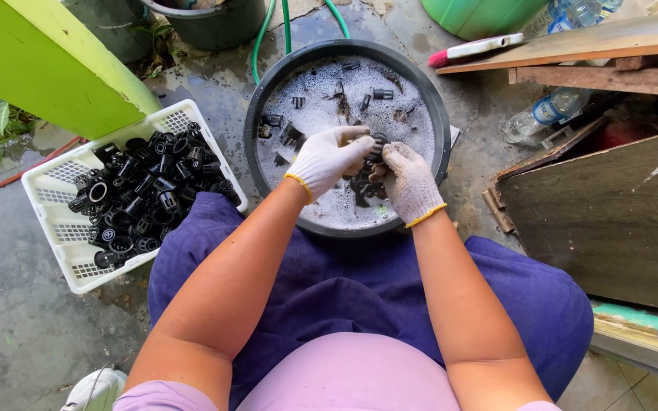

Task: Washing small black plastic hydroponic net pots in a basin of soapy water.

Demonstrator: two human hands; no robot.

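Both my hands wear white knit gloves with yellow cuffs and meet over a round black basin (253, 114) of foamy water. My left hand (327, 158) and my right hand (407, 181) are closed together on a small black plastic fitting (378, 146), just above the suds. Several more black fittings (296, 135) float or lie in the foam. To my left a white plastic basket (55, 228) holds a heap of the same black fittings (150, 194).
A lime-green panel (47, 68) leans at the upper left. A green hose (268, 30) runs behind the basin. Wooden boards (611, 198) and planks, plastic bottles (542, 114), a red-tipped brush (474, 49) and a green tub (481, 15) crowd the right. Wet concrete floor surrounds me.
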